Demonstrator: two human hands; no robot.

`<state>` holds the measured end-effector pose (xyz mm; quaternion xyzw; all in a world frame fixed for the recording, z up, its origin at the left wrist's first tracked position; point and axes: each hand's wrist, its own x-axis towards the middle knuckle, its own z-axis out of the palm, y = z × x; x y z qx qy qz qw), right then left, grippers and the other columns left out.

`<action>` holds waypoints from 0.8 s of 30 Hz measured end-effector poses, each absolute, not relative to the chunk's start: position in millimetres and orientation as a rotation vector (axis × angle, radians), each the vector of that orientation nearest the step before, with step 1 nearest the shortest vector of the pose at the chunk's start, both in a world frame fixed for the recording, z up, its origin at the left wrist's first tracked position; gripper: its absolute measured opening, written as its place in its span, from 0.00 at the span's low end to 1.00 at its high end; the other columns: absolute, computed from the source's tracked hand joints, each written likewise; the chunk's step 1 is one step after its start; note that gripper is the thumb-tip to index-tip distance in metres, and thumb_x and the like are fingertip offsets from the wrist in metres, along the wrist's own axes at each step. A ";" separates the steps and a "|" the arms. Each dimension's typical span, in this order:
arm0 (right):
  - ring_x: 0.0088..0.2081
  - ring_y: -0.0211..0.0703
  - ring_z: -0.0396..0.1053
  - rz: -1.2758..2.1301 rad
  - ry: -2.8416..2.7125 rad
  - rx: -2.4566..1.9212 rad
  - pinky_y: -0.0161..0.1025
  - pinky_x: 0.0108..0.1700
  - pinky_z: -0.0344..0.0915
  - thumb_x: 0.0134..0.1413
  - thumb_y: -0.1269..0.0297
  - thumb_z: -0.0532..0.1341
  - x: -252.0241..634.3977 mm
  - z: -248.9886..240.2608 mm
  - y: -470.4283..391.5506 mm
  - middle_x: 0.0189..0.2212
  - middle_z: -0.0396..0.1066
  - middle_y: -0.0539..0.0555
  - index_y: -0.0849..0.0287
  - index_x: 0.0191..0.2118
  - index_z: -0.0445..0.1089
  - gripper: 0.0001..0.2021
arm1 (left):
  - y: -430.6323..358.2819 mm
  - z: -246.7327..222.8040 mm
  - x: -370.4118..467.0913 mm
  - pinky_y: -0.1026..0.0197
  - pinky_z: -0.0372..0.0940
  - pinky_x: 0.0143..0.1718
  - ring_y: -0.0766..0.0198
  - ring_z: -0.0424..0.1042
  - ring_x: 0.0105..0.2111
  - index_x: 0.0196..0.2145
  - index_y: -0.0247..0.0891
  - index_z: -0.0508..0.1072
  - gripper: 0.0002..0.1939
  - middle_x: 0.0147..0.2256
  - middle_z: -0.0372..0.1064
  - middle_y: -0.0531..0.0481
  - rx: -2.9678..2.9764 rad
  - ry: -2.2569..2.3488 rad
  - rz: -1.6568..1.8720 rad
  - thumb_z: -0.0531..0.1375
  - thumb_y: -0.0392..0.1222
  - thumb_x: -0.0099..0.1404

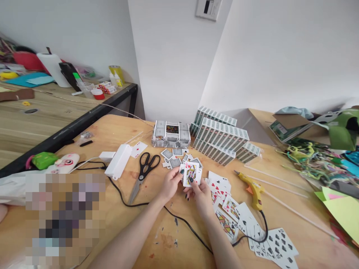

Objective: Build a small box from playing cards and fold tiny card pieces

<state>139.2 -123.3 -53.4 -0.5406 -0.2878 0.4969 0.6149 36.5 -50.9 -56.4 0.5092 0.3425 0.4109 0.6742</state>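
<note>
- While the tabletop (112, 127) is smooth, pale wood scuffed with dark flecks and stains, the playing cards (192, 173) held above it are thin, stiff rectangles with white margins, a red-marked queen facing up and another card edge showing behind it.
- Beyond them lies a loose heap of small card pieces (175, 163), their backs finely patterned in grey; whether they are cut or folded is too small to tell.
- Farther back stands a card-covered box (159, 130), blocky, with rounded recesses along its front; just beside it, slim green-and-white cartons (221, 130) are packed upright in neat rows.
- Near the right forearm, face-up cards (227, 223) overlap in a glossy spread, trailing toward a fan of spades (280, 243).
- Past that spread rests a glue gun (255, 192) of yellow plastic with an orange trigger and a black cord, near slender, translucent sticks (300, 215).
- On the other side, scissors (142, 177) with looped black handles and grey metal blades lie near a white oblong plastic block (119, 162).
- The left hand (169, 185) is closed in a pinch on the left edge of the held cards.
- The right hand (202, 194) is closed on them too, thumb flat on the lower face; how the fingers sit behind is hidden.
</note>
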 end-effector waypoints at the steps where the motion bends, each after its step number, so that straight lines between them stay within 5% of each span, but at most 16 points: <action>1: 0.13 0.35 0.61 1.132 -0.671 -1.265 0.33 0.17 0.57 0.45 0.47 0.62 138.7 -52.2 -123.5 0.17 0.70 0.49 0.58 0.32 0.61 0.19 | -51.0 -56.1 36.4 0.66 0.59 0.26 0.67 0.64 0.25 0.30 0.34 0.71 0.11 0.25 0.68 0.52 1.175 0.779 0.911 0.57 0.45 0.56; 15: 0.23 0.41 0.61 0.808 -0.735 -1.496 0.36 0.25 0.60 0.47 0.48 0.59 151.6 -60.7 -122.0 0.19 0.64 0.48 0.56 0.23 0.62 0.16 | -45.8 -56.8 31.7 0.65 0.59 0.28 0.66 0.65 0.26 0.22 0.35 0.70 0.13 0.23 0.66 0.52 1.335 0.838 0.847 0.58 0.47 0.55; 24: 0.24 0.39 0.59 0.768 -0.791 -1.548 0.36 0.28 0.58 0.48 0.51 0.60 154.5 -67.9 -121.6 0.21 0.64 0.47 0.57 0.28 0.65 0.14 | -44.8 -57.2 35.6 0.67 0.53 0.22 0.70 0.58 0.21 0.17 0.35 0.64 0.15 0.18 0.58 0.56 1.363 0.956 0.860 0.59 0.48 0.53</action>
